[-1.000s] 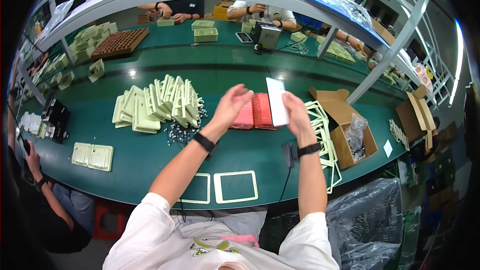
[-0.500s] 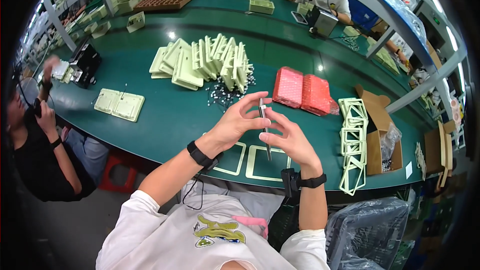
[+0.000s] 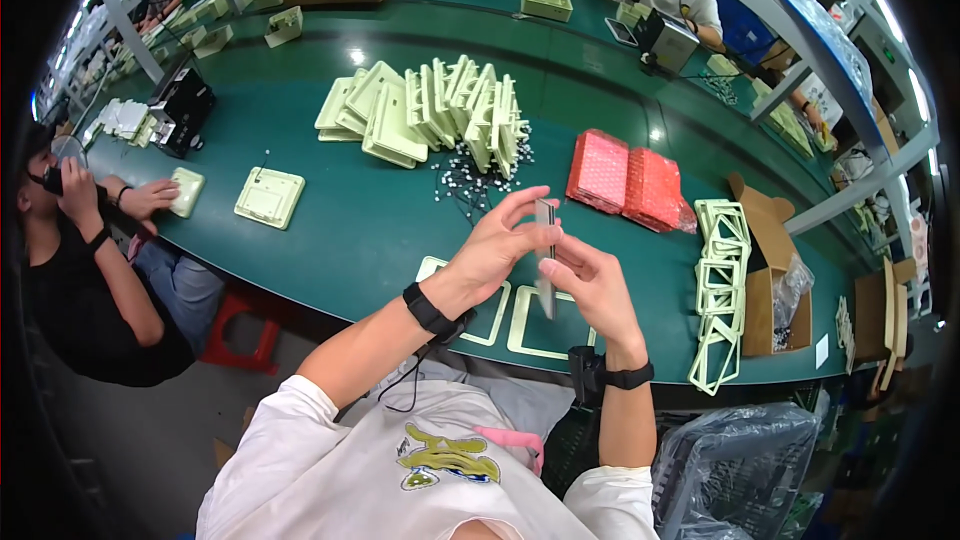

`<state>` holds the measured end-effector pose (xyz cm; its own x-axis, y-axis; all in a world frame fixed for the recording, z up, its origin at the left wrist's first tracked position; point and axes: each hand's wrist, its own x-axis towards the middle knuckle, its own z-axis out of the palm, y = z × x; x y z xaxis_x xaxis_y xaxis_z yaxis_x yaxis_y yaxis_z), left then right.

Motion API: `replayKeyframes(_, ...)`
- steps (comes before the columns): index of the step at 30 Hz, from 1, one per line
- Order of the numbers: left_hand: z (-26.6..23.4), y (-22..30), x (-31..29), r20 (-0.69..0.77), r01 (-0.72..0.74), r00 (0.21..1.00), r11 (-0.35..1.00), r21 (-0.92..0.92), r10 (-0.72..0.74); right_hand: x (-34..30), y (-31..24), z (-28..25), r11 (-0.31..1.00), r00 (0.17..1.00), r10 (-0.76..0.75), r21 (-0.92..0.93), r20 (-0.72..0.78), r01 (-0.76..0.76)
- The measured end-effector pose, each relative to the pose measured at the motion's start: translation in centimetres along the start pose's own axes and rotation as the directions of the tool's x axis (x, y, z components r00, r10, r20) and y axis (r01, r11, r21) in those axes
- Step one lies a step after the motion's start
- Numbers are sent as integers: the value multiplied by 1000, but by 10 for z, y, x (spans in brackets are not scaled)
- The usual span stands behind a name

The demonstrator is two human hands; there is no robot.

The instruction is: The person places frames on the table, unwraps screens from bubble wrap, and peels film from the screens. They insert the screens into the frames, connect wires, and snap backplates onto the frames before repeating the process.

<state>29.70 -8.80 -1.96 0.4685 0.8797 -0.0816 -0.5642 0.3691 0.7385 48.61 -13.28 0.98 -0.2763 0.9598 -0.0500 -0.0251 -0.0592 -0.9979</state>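
My left hand point(image 3: 507, 248) and my right hand point(image 3: 590, 285) pinch a thin flat panel point(image 3: 546, 300) from both sides, above the table's front part. The panel is upright and seen nearly edge-on, with a greyish face and a dark edge. Below my hands lie two pale green rectangular frames, a left frame point(image 3: 498, 315) partly covered by my left wrist and a right frame point(image 3: 516, 325). Beyond my hands, pale green housings point(image 3: 395, 130) stand and lean in a row, with small wired parts point(image 3: 470, 180) beside them.
Red bubble-wrapped packs point(image 3: 655, 190) lie right of centre. Linked pale green frames point(image 3: 718, 270) and an open cardboard box point(image 3: 765, 295) are further right. A housing point(image 3: 270, 198) lies at left, near a co-worker's hand point(image 3: 150, 200) on another pale piece point(image 3: 186, 192).
The panel has turned slightly, showing more of its greyish face; both hands still hold it. At left, the co-worker's hand has come down and one of two adjacent housings has moved to it.
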Motion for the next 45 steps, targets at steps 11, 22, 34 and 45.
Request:
replayKeyframes(11, 15, -5, 7, -80, -136, 985, 978, 159, 150, -8, 17, 9, 997, 972, -63, -58, -227, 51)
replayKeyframes(22, 11, 5, 11, -133, 102, 988, 974, 203, -76, 2, 39, -7, 899, 997, 38, 438, -65, -6)
replayKeyframes(34, 18, 0, -4, 134, -114, 991, 631, 767, 16, 4, 49, -9, 809, 996, 63, 588, -61, -15)
replayKeyframes(45, 17, -26, -5, -12, 9, 1000, 846, 533, -3, 4, 58, -9, 814, 995, 10, 579, -96, 48)
